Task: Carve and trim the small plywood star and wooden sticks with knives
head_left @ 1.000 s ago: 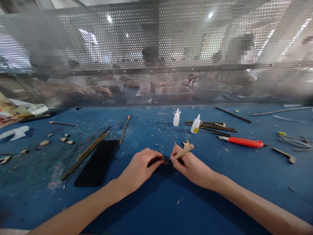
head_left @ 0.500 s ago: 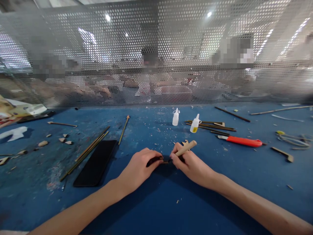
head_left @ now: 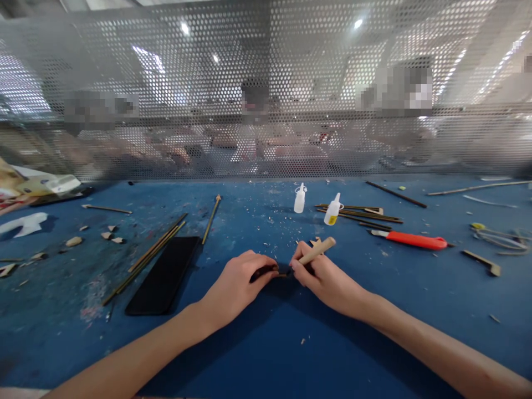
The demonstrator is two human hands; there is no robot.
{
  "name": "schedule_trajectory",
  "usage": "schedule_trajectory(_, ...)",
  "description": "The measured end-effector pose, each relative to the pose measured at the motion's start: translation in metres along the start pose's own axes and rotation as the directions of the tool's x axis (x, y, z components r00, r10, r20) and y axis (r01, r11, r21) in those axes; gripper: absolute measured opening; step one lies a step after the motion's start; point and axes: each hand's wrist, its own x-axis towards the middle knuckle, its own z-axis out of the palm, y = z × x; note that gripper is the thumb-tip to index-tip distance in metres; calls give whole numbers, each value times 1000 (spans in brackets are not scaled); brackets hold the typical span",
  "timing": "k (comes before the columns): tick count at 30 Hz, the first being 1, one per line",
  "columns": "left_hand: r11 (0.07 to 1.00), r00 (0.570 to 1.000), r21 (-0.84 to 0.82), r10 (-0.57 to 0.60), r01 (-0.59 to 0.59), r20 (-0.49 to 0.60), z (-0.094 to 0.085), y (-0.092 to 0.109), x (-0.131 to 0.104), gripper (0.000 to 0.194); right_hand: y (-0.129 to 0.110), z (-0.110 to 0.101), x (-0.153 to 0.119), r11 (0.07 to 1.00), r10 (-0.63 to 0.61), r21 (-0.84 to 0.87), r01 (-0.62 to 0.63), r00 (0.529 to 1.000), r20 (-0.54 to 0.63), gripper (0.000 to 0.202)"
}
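Note:
Close to the blue table top, my left hand is closed in a pinch on a small thin brown stick, most of it hidden by the fingers. My right hand grips a tool with a round pale wooden handle, held like a pen. Its dark tip meets or nearly meets the stick's right end; the fingers cover much of it, so its kind is unclear. Behind my right hand lie small pale wood pieces. A black phone lies left of my left hand.
Two white glue bottles stand beyond my hands, near dark sticks. A red-handled knife lies to the right. More sticks and wood scraps lie left. A perforated metal screen borders the table; blurred people are behind it.
Both hands keep nearly the same pose and hold the same things. The whole view has shifted very slightly.

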Motion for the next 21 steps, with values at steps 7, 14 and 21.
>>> schedule_trajectory(7, 1000, 1000, -12, -11, 11, 2, 0, -2, 0, 13, 3, 0, 1, 1000, 7, 14, -7, 999, -34, 24)
schedule_trajectory(14, 1000, 1000, 0, -4, 4, 3, 1, -2, -1, 14, 0, -1, -1, 1000, -12, 4, 12, 1000, 3, 23)
schedule_trajectory(21, 1000, 1000, 13, -27, 27, 1, 1, 0, 1, 15, -2, -4, 1, 998, -61, -24, 62, 997, 44, 23)
